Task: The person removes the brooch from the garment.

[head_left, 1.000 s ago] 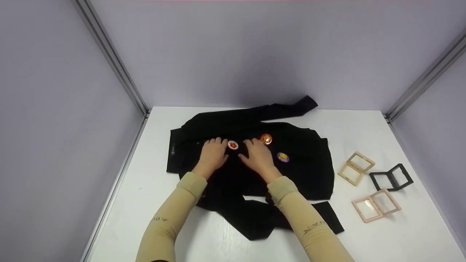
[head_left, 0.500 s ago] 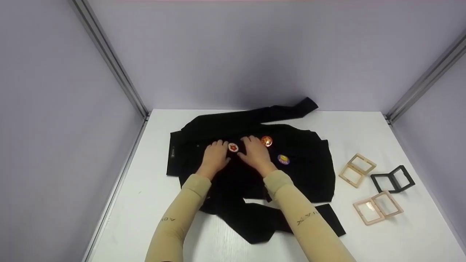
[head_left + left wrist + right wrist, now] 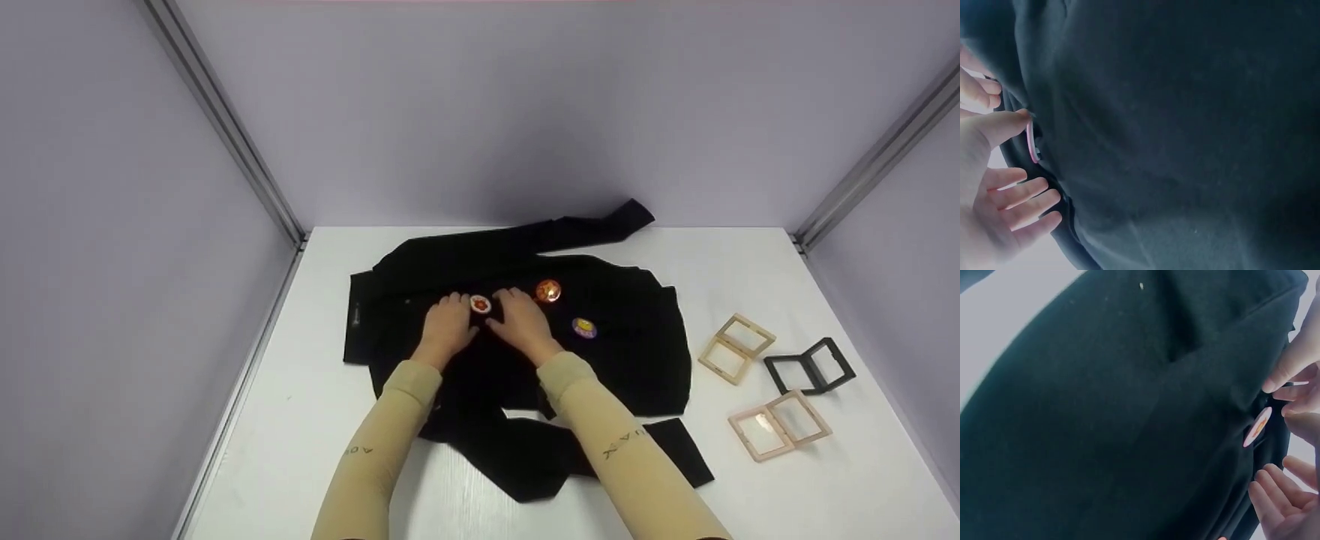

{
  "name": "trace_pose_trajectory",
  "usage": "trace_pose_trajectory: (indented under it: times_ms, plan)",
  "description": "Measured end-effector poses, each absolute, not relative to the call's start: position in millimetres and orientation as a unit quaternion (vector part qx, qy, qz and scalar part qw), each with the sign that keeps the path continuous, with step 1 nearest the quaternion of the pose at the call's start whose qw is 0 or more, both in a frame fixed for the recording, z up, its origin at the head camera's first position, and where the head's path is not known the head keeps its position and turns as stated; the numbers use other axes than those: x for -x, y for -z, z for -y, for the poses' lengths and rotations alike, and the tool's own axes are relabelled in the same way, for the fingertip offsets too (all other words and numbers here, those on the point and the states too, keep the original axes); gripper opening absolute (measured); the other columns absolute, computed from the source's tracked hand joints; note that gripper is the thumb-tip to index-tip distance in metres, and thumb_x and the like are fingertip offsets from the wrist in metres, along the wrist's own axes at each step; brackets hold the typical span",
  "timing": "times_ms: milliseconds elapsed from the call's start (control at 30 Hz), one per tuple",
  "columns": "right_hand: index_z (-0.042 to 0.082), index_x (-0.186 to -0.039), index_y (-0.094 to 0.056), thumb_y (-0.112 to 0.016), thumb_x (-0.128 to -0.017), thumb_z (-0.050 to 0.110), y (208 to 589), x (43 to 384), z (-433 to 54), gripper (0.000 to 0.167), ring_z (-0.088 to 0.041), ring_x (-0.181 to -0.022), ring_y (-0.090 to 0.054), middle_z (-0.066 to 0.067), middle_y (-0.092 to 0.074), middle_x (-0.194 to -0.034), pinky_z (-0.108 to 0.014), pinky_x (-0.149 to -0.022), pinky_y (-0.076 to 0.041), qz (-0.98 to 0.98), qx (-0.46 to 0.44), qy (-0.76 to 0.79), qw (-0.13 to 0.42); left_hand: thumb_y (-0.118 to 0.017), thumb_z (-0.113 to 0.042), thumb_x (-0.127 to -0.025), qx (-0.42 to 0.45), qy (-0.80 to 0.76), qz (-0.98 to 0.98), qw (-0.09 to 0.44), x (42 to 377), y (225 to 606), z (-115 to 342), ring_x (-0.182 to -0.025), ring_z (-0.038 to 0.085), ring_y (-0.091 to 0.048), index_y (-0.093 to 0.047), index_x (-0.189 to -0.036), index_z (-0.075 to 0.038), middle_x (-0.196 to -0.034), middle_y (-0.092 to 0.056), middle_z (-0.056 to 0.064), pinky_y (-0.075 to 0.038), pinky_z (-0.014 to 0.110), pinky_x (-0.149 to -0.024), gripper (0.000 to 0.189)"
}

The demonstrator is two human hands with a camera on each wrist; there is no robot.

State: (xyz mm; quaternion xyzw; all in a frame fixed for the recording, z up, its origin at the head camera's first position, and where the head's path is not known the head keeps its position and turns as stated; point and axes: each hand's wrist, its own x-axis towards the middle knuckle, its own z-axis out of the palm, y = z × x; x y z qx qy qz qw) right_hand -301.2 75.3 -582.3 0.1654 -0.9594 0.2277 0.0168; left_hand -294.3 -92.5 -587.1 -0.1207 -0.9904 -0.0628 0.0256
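Observation:
A black long-sleeved garment (image 3: 622, 367) lies spread on the white table, three round badges on it. In the head view my left hand (image 3: 448, 324) rests on the cloth just left of the white badge with a red design (image 3: 481, 304). My right hand (image 3: 523, 321) lies on the cloth at that badge's right side, fingers loosely bent. The left wrist view shows the badge (image 3: 1032, 142) edge-on, my left thumb tip at its rim and the other fingers spread over the cloth. An orange badge (image 3: 548, 291) and a purple-and-yellow badge (image 3: 584, 328) are to the right.
On the right of the table (image 3: 862, 487) stand three opened hinged frames: a light-wood one (image 3: 726, 339), a black one (image 3: 811, 369) and a pink one (image 3: 765, 429). Pale panels (image 3: 480, 112) with metal corner strips enclose the back and sides.
Both hands have shifted slightly toward the near side of the garment, and the right hand has also drawn a little left, away from the orange badge. The badges stay in place.

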Motion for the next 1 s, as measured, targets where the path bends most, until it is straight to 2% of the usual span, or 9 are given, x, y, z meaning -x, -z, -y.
trace_pose_trajectory:
  times_ms: [133,367,633,867,1000]
  plan:
    - [-0.001,-0.132,-0.065,-0.080,-0.094,0.024,587,303,-72,0.047,-0.037,-0.121,-0.067,-0.021,-0.068,-0.128,-0.050,-0.106,-0.056,0.959,-0.164,-0.230,0.000,-0.081,-0.030,-0.094,0.117,0.067,0.991,0.020,296,592,92,-0.114,0.037,-0.069,-0.063,-0.133,0.004,-0.124,-0.068,0.021,-0.060,0.050,-0.094,0.055]
    - [-0.003,-0.134,-0.063,-0.079,-0.095,0.019,596,303,-73,0.047,-0.038,-0.124,-0.066,-0.023,-0.066,-0.131,-0.050,-0.109,-0.054,0.960,-0.165,-0.225,-0.014,-0.078,-0.030,-0.097,0.102,0.085,0.991,-0.001,300,599,89,-0.124,0.038,-0.064,-0.056,-0.143,0.005,-0.133,-0.064,0.022,-0.059,0.050,-0.101,0.062]
    - [-0.006,-0.137,-0.061,-0.073,-0.097,0.013,602,308,-71,0.046,-0.042,-0.129,-0.062,-0.025,-0.065,-0.133,-0.052,-0.116,-0.048,0.947,-0.223,-0.228,-0.031,-0.077,-0.024,-0.097,0.093,0.119,0.988,0.012,311,600,89,-0.124,0.037,-0.064,-0.058,-0.139,0.004,-0.132,-0.064,0.021,-0.059,0.050,-0.100,0.054]
    - [-0.006,-0.144,-0.056,-0.072,-0.097,0.013,605,310,-71,0.053,-0.044,-0.136,-0.057,-0.027,-0.062,-0.140,-0.053,-0.120,-0.043,0.945,-0.238,-0.220,-0.040,-0.077,-0.022,-0.097,0.097,0.121,0.988,0.006,315,602,85,-0.124,0.037,-0.064,-0.059,-0.138,0.005,-0.131,-0.065,0.021,-0.059,0.050,-0.100,0.052]
    - [-0.005,-0.144,-0.057,-0.072,-0.096,0.012,605,311,-71,0.053,-0.043,-0.136,-0.057,-0.025,-0.064,-0.140,-0.052,-0.121,-0.043,0.941,-0.242,-0.235,-0.039,-0.079,-0.022,-0.095,0.097,0.112,0.989,0.018,318,605,82,-0.117,0.038,-0.065,-0.063,-0.129,0.006,-0.123,-0.067,0.021,-0.060,0.052,-0.097,0.046]
